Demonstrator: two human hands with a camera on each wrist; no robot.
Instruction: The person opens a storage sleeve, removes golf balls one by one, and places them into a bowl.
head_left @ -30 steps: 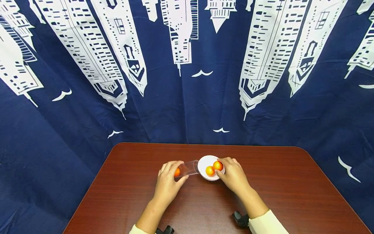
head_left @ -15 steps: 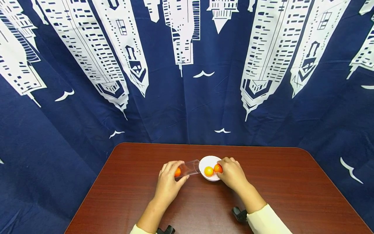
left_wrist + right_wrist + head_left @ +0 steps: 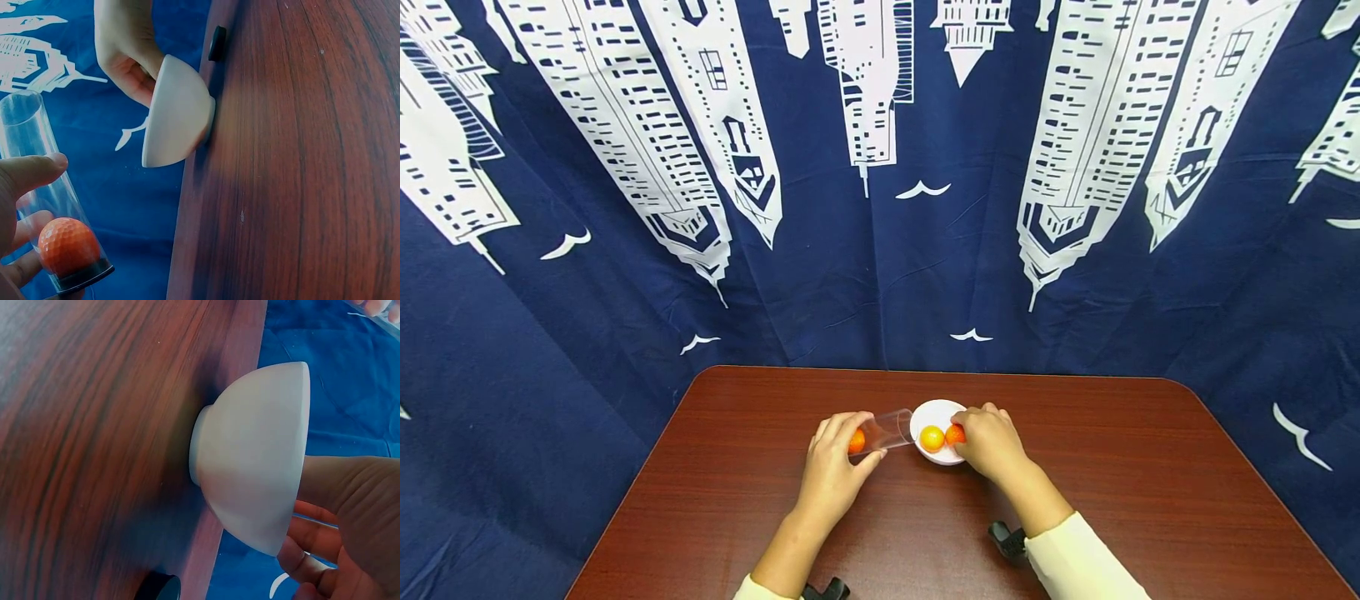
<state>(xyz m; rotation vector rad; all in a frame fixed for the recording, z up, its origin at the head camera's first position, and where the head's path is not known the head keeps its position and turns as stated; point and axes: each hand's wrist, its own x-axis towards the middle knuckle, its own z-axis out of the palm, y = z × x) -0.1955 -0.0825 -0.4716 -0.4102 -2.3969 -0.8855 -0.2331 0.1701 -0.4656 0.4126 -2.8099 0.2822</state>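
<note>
My left hand (image 3: 833,471) grips a clear tube (image 3: 28,134), tilted with its mouth near the bowl's left rim. An orange golf ball (image 3: 69,246) rests at the tube's black-capped end. On the table stands a white bowl (image 3: 936,411) holding two balls, a yellow-orange ball (image 3: 932,438) and an orange ball (image 3: 955,434). Reaching over the right rim, my right hand (image 3: 997,446) has thumb and fingers around that orange ball. Both wrist views show the bowl from the side, and its wall hides the balls and the right fingertips.
The brown wooden table (image 3: 737,467) carries the bowl. Behind it hangs a dark blue curtain (image 3: 850,292) printed with white buildings and birds. A black device (image 3: 1006,540) sits under the right wrist, with another black device (image 3: 826,590) by the left wrist.
The right hand has shifted slightly left within the bowl, along with the orange ball. The yellow-orange ball has also moved a little left. The left hand and tube hold nearly still.
</note>
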